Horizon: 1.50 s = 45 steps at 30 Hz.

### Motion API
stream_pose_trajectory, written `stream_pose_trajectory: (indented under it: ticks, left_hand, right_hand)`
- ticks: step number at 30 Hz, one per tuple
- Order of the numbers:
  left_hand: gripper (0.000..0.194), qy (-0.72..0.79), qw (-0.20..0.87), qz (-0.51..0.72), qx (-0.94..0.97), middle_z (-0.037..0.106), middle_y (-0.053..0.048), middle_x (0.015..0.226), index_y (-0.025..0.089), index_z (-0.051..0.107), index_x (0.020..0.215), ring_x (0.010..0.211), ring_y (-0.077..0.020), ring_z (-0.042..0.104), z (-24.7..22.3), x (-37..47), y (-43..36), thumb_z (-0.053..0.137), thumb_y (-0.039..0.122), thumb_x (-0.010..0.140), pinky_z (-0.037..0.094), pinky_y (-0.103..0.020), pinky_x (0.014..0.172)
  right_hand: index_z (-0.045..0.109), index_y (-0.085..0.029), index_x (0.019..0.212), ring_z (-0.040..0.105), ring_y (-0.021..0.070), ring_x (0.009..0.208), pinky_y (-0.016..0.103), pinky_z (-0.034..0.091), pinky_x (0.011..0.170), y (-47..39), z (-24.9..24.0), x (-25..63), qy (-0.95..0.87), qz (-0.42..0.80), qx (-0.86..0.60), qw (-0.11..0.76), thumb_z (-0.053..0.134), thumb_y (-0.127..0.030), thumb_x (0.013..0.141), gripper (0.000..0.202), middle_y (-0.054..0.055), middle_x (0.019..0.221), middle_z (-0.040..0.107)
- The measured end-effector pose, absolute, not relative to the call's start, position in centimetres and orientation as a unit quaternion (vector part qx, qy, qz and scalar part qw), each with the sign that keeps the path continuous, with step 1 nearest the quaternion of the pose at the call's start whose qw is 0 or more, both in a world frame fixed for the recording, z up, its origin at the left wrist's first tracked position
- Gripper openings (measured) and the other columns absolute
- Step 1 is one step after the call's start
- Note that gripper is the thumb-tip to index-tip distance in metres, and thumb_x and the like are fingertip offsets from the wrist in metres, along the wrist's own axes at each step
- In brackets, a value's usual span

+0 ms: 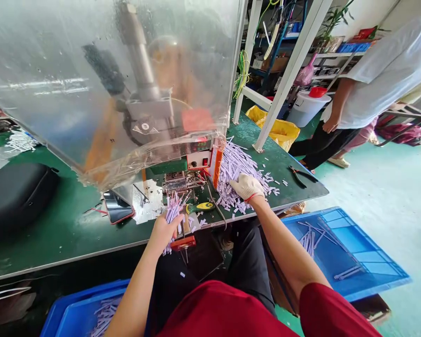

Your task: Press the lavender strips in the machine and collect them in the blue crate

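My bare left hand [163,230] is closed around a bundle of thin pale-purple strips [175,206], held upright at the table's front edge. Just beside it are a red clamp-like block [183,243] and a screwdriver with a yellow-green handle [204,206]. My right hand [248,187], in a white knitted glove, rests on a large heap of similar purple strips [236,161] and short cut pieces. Its fingertips are hidden in the heap, so their grip does not show.
A machine [150,112] stands behind a cloudy plastic shield [203,70]. Pliers [302,177] and a phone [118,207] lie on the green table [91,243]. Blue trays [375,252] with strips sit low on both sides. A person in a white shirt [396,70] stands at right.
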<state>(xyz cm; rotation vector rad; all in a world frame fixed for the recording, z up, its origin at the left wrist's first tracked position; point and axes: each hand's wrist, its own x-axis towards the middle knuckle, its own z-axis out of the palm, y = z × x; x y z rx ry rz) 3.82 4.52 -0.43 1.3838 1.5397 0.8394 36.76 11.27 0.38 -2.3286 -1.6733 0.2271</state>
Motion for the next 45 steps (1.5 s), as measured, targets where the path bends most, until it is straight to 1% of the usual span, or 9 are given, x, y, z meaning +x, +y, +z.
stream_pose_trajectory:
  ticks: [6, 9, 12, 14, 16, 19, 25, 32, 45]
  left_hand:
    - [0.042, 0.592, 0.458, 0.380, 0.544, 0.048, 0.005, 0.038, 0.015, 0.070, 0.076, 0.041, -0.0143, 0.049, 0.0, 3.6, 4.6, 0.068, 0.057, 0.077, 0.041, -0.025, 0.049]
    - [0.043, 0.564, 0.496, 0.400, 0.525, 0.046, 0.007, 0.042, 0.015, 0.068, 0.075, 0.039, -0.0119, 0.046, 0.5, 2.5, 4.1, 0.071, 0.058, 0.074, 0.038, -0.024, 0.045]
    - [0.043, 0.551, 0.522, 0.405, 0.509, 0.051, 0.005, 0.048, 0.014, 0.067, 0.070, 0.037, -0.0088, 0.044, 1.1, 0.9, 3.2, 0.075, 0.056, 0.071, 0.036, -0.023, 0.042]
    - [0.042, 0.551, 0.525, 0.416, 0.498, 0.051, 0.004, 0.048, 0.013, 0.068, 0.071, 0.037, -0.0085, 0.045, 1.5, -0.2, 2.5, 0.076, 0.054, 0.071, 0.037, -0.023, 0.043]
    - [0.041, 0.557, 0.524, 0.434, 0.476, 0.050, 0.004, 0.046, 0.012, 0.069, 0.071, 0.038, -0.0089, 0.046, 1.7, -1.2, 1.8, 0.076, 0.052, 0.071, 0.037, -0.022, 0.043]
    - [0.039, 0.563, 0.520, 0.472, 0.435, 0.053, 0.003, 0.050, 0.011, 0.071, 0.076, 0.039, -0.0082, 0.045, 1.7, -1.9, 1.0, 0.079, 0.049, 0.070, 0.032, -0.021, 0.040]
    - [0.052, 0.530, 0.519, 0.540, 0.397, 0.051, 0.006, 0.050, 0.012, 0.070, 0.113, 0.042, -0.0066, 0.041, 0.7, -2.3, 0.5, 0.082, 0.040, 0.071, 0.028, -0.018, 0.041]
    - [0.039, 0.516, 0.532, 0.560, 0.371, 0.047, 0.008, 0.047, 0.013, 0.070, 0.098, 0.038, -0.0047, 0.035, 0.3, -3.0, -0.3, 0.078, 0.044, 0.077, 0.026, -0.018, 0.039]
    - [0.039, 0.523, 0.535, 0.552, 0.368, 0.050, 0.007, 0.049, 0.012, 0.070, 0.099, 0.038, -0.0053, 0.039, -0.4, -2.9, -0.3, 0.077, 0.044, 0.079, 0.027, -0.019, 0.040]
  right_hand:
    - [0.072, -0.011, 0.092, 0.069, 0.0284, 0.086, 0.030, 0.046, 0.068, 12.2, 0.7, 37.6, -0.548, 0.143, -0.806, 0.174, 0.056, -0.035, 0.083, 0.030, 0.020, 0.088, 0.072]
    - [0.067, -0.012, 0.088, 0.064, 0.0207, 0.065, 0.027, 0.044, 0.057, 11.2, 0.4, 38.4, -0.497, 0.245, -0.761, 0.337, 0.056, -0.032, 0.079, 0.025, 0.011, 0.072, 0.067]
    - [0.060, -0.016, 0.107, 0.055, 0.0135, 0.051, 0.023, 0.042, 0.047, 9.0, 0.2, 38.3, -0.424, 0.382, -0.636, 0.520, 0.061, -0.031, 0.073, 0.036, 0.000, 0.067, 0.062]
    - [0.057, -0.019, 0.105, 0.053, 0.0111, 0.047, 0.020, 0.039, 0.042, 6.9, 0.4, 37.2, -0.397, 0.446, -0.569, 0.565, 0.066, -0.035, 0.074, 0.037, -0.002, 0.064, 0.060]
    - [0.057, -0.020, 0.093, 0.049, 0.0091, 0.041, 0.019, 0.035, 0.036, 4.7, 1.1, 35.1, -0.402, 0.503, -0.530, 0.552, 0.066, -0.045, 0.079, 0.030, -0.002, 0.062, 0.060]
    - [0.058, -0.019, 0.081, 0.044, 0.0077, 0.032, 0.019, 0.029, 0.029, 2.3, 2.1, 30.9, -0.441, 0.590, -0.478, 0.478, 0.059, -0.059, 0.087, 0.040, 0.000, 0.057, 0.061]
    - [0.060, -0.016, 0.075, 0.050, 0.0094, 0.034, 0.017, 0.035, 0.030, 3.8, 1.7, 22.3, -0.510, 0.659, -0.391, 0.390, 0.058, -0.065, 0.086, 0.050, 0.002, 0.054, 0.062]
    - [0.061, -0.017, 0.068, 0.051, 0.0115, 0.033, 0.020, 0.037, 0.030, 6.2, -0.6, 18.3, -0.454, 0.674, -0.417, 0.406, 0.065, -0.065, 0.077, 0.049, 0.000, 0.047, 0.058]
    - [0.062, -0.016, 0.067, 0.048, 0.0099, 0.030, 0.020, 0.035, 0.030, 6.8, -0.4, 18.1, -0.412, 0.696, -0.427, 0.406, 0.065, -0.058, 0.076, 0.043, 0.000, 0.046, 0.058]
